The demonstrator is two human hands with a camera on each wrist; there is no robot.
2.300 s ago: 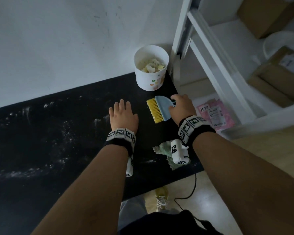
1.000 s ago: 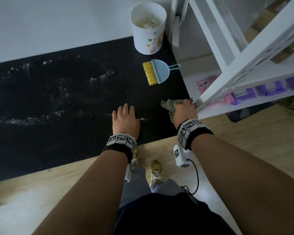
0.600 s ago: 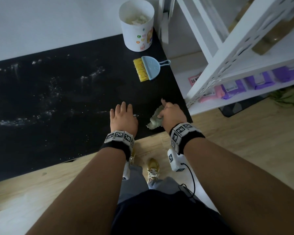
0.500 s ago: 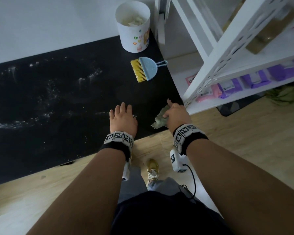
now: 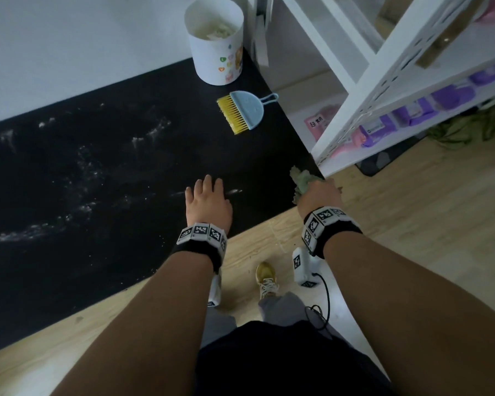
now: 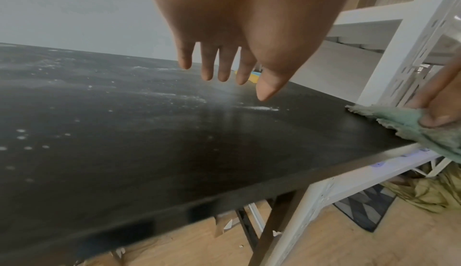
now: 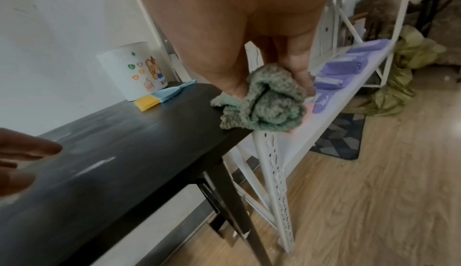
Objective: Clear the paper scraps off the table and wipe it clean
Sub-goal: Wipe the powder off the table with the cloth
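Observation:
My right hand [image 5: 319, 194] pinches a crumpled green cloth [image 5: 300, 181] [image 7: 269, 104] [image 6: 409, 124] just above the near right corner of the black table [image 5: 126, 224]. My left hand [image 5: 207, 201] [image 6: 224, 53] lies flat with straight fingers over the table near its front edge. White dust streaks [image 5: 83, 207] smear the left and middle of the tabletop. A white cup [image 5: 215, 38] [image 7: 134, 71] with paper scraps inside stands at the far right corner. In front of it lies a small blue brush with yellow bristles [image 5: 240, 112] [image 7: 159, 97].
A white metal shelf rack [image 5: 383, 81] stands close against the table's right edge, with purple and pink packs [image 5: 440, 98] on its lower shelf. Wooden floor [image 5: 412, 224] lies below. A white wall [image 5: 69, 38] backs the table. A cable [image 5: 323, 304] hangs from my right wrist.
My right hand let go of the brush, drew back to the near right corner, took the green cloth and lifted it. My left hand slid back toward the front edge.

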